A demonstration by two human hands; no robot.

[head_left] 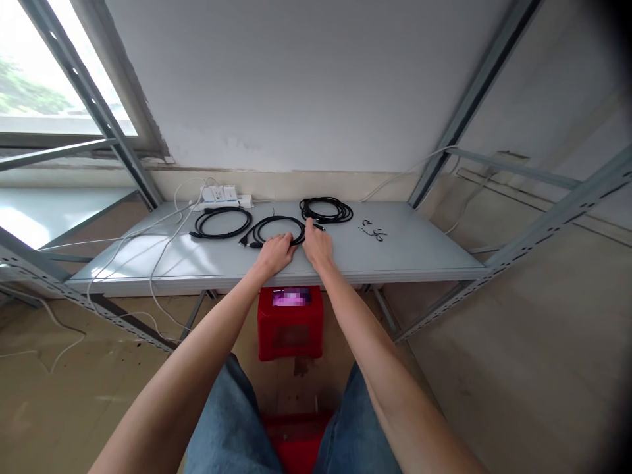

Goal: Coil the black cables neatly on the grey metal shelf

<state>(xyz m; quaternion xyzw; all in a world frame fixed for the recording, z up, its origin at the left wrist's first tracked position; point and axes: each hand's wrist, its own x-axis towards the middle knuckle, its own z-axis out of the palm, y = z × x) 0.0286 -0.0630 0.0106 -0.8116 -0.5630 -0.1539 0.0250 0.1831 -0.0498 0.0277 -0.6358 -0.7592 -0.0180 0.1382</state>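
Three coiled black cables lie on a pale grey metal shelf (424, 253). My left hand (276, 253) rests with curled fingers on the near edge of the middle coil (276, 230). My right hand (316, 245) sits just right of that coil, its fingers pinched on the coil's right side near a plug end. A second coil (220, 222) lies to the left and a third coil (326, 210) lies behind my right hand, both untouched.
A white power strip (223, 196) with white leads sits at the shelf's back left. Small black ties (374, 232) lie to the right. A red stool (290, 322) stands under the shelf, between my knees. Slanted metal struts frame both sides.
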